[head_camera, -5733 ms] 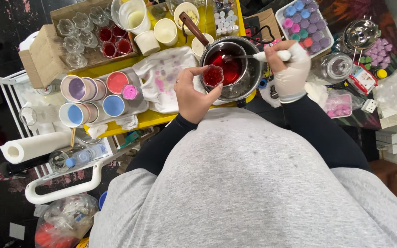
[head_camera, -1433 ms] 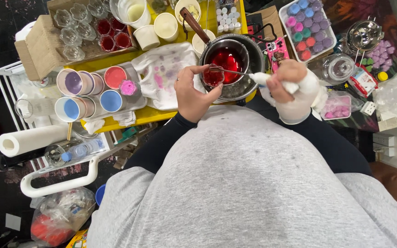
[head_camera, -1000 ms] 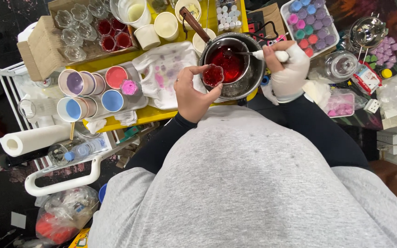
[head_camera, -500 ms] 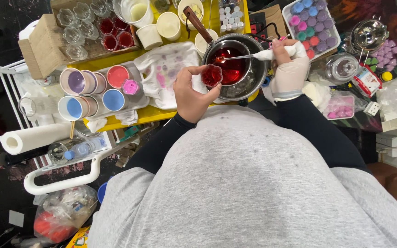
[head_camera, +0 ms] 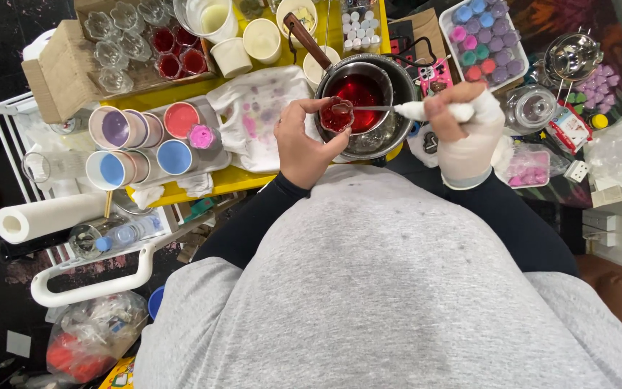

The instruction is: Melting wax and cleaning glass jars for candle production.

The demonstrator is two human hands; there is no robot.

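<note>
The left hand (head_camera: 302,148) gripped a small glass (head_camera: 337,117) of red liquid, held over the near rim of the pan (head_camera: 358,94). The right hand (head_camera: 462,122), in a white glove, closed on a spoon (head_camera: 397,109) whose tip reached the glass. A stained cloth (head_camera: 260,115) lay left of the left grip on the yellow surface (head_camera: 217,184).

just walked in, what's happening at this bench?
A person is working over a metal pot of red liquid. The left hand holds a small glass jar with red inside at the pot's rim. The right hand, wrapped in white, holds a spoon whose tip reaches the jar's mouth. Coloured tins sit on a tray to the left.
</note>
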